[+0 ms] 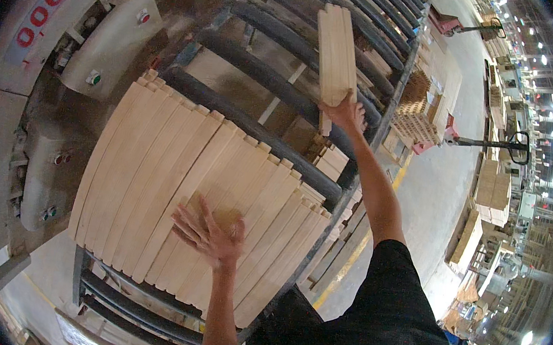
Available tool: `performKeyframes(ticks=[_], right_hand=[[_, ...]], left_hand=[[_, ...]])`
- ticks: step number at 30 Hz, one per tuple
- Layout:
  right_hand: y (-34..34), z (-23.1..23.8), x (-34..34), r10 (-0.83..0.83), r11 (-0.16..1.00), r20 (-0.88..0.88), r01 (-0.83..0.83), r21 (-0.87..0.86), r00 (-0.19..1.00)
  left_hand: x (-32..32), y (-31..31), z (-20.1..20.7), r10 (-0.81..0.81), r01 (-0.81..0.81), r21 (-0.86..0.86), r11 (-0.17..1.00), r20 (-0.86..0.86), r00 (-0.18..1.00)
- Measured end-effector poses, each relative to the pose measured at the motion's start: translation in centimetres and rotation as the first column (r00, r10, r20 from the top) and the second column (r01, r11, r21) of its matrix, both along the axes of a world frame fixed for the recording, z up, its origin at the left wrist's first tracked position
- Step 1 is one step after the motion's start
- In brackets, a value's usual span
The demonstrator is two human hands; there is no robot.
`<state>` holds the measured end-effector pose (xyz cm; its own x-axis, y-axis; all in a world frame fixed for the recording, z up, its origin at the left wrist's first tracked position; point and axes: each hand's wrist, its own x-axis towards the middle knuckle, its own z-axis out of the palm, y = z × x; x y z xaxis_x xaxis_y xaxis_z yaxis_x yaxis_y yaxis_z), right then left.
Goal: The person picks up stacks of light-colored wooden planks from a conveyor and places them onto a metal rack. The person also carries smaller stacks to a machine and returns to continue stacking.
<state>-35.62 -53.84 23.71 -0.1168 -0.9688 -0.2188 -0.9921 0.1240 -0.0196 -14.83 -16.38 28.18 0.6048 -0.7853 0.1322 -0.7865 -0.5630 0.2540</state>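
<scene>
A wide row of pale wooden slats [142,179] lies side by side across the dark rollers. Over its middle my left hand [210,234] is spread, fingers apart and slightly blurred, on or just above the wood. My right arm reaches far forward, and my right hand [346,115] is closed around the near end of a small bundle of wooden slats [338,49]. That bundle rests lengthwise over the rollers near their right side. Part of my right hand's grip is hidden behind the slats.
The roller conveyor [259,71] runs ahead, with a metal rail along its right. A machine housing with push buttons [112,43] borders the left. Short wood pieces [329,159] show below the rollers. Pallet jacks [485,143] and stacked wood [422,113] stand on the floor to the right.
</scene>
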Motion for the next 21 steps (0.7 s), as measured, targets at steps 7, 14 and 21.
performKeyframes(ticks=[7,14,21], right_hand=[[9.8,-1.1,-1.2,0.06,0.998,-0.01,-0.06,0.021,0.998],[8.4,-3.5,-1.7,0.1,0.982,0.007,-0.097,-0.162,0.995],[7.8,-1.1,0.6,0.03,0.999,0.042,-0.029,-0.022,0.999]], left_hand=[[-0.1,0.1,0.4,0.006,-0.007,-0.03,1.0,-0.03,1.0],[-0.3,0.3,1.1,-0.009,0.009,0.006,1.0,-0.04,0.999],[-0.1,0.6,0.1,0.005,-0.006,-0.024,1.0,-0.046,0.999]])
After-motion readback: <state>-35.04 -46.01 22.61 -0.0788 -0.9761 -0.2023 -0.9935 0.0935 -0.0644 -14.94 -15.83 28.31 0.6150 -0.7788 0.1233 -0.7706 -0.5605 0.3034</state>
